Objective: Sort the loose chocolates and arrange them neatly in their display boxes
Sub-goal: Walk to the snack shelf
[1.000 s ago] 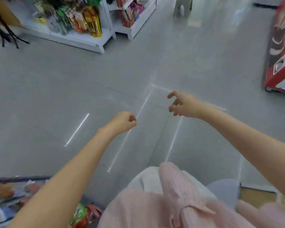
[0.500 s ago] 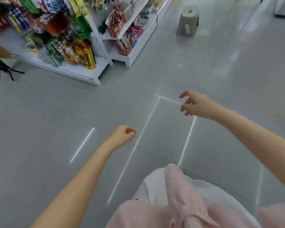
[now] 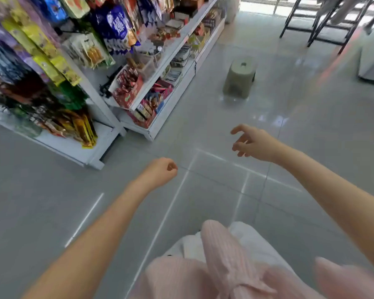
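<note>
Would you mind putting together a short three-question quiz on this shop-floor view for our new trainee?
1. True or false: the right hand holds a chocolate.
2. Which hand has its fingers curled into a fist? A) the left hand B) the right hand C) neither
3. Fill in the missing word: the red display box of chocolates sits tilted on a shelf, while a small ____ stands on the floor in the aisle.

Key
1. False: its fingers are spread and loosely bent, and nothing is in them.
2. A: it is curled, with nothing visible in it.
3. Stool.
</note>
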Demonstrator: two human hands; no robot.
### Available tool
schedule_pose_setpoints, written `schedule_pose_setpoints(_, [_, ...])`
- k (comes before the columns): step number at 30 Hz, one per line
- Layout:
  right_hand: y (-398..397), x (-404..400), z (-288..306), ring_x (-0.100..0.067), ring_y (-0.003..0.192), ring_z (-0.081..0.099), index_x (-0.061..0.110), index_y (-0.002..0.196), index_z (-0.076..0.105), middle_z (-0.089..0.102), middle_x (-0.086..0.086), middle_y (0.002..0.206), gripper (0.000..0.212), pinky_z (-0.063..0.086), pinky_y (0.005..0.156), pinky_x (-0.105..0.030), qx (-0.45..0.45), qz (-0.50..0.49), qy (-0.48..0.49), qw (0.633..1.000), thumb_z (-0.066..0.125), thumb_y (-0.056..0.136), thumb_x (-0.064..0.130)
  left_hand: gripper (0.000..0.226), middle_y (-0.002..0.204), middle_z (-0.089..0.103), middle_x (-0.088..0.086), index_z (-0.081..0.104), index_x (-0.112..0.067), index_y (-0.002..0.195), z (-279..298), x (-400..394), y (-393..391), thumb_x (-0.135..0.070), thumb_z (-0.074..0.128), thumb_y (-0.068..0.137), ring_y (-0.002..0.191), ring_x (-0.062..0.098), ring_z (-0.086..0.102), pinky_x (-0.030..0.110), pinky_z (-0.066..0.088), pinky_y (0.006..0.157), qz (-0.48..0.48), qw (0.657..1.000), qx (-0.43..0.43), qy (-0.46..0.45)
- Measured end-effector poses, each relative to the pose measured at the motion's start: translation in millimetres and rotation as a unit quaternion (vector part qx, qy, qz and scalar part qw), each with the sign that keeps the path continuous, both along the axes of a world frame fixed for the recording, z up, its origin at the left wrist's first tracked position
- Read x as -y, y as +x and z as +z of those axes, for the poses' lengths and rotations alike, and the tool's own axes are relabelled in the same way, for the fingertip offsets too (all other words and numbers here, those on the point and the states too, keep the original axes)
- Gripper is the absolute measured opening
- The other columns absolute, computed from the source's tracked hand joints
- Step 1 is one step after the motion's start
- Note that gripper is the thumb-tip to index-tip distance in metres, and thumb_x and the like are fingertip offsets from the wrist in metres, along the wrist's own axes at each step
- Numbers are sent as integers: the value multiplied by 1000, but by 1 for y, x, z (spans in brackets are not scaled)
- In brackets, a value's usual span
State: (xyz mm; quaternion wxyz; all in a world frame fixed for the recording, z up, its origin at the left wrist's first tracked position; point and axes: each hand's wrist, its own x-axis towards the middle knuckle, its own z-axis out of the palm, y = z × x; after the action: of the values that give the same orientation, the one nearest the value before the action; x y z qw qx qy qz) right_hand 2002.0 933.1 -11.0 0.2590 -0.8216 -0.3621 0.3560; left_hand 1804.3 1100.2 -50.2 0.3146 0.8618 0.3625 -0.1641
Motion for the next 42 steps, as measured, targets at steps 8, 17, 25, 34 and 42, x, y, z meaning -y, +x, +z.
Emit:
schedule_pose_setpoints(8, [265, -164, -19, -25, 86, 63, 13, 124, 42, 64, -9, 102, 35, 50, 86, -39, 1, -13, 5, 1000, 50, 90, 18, 28, 114, 63, 5, 58, -15, 114, -6, -166, 250, -23, 45, 91, 102, 20, 58, 31, 46, 84, -72, 995, -60, 34])
schedule_pose_setpoints(17, [508, -381, 0, -20, 86, 57, 13, 124, 43, 65, -8, 95, 35, 42, 87, -30, 18, 47, -22, 999, 48, 89, 14, 26, 113, 64, 3, 61, -14, 112, 18, -352, 474, -22, 48, 90, 99, 19, 59, 26, 44, 81, -5, 998, -51, 37])
schedule_pose_setpoints(25, [686, -581, -17, -32, 93, 63, 11, 125, 43, 65, -16, 106, 35, 49, 90, -42, 26, 43, 11, 999, 47, 90, 12, 29, 118, 62, 9, 59, -10, 115, 7, -550, 614, -23, 45, 93, 107, 24, 57, 28, 45, 81, 11, 991, -117, 62])
schedule_pose_setpoints(34, [823, -745, -31, -31, 84, 62, 8, 129, 39, 66, -15, 104, 38, 49, 82, -41, 162, 185, 65, 967, 38, 91, 8, 21, 102, 66, 0, 61, -19, 106, 2, -681, 742, -18, 45, 93, 90, 17, 59, 28, 45, 75, 163, 980, -9, 112])
schedule_pose_setpoints(42, [908, -902, -24, -25, 81, 60, 10, 134, 30, 65, -9, 98, 45, 46, 76, -31, 151, 267, 67, 949, 40, 91, 6, 20, 104, 61, -7, 60, -17, 108, 3, -770, 817, -15, 47, 93, 90, 7, 55, 16, 41, 74, 246, 965, 65, 59])
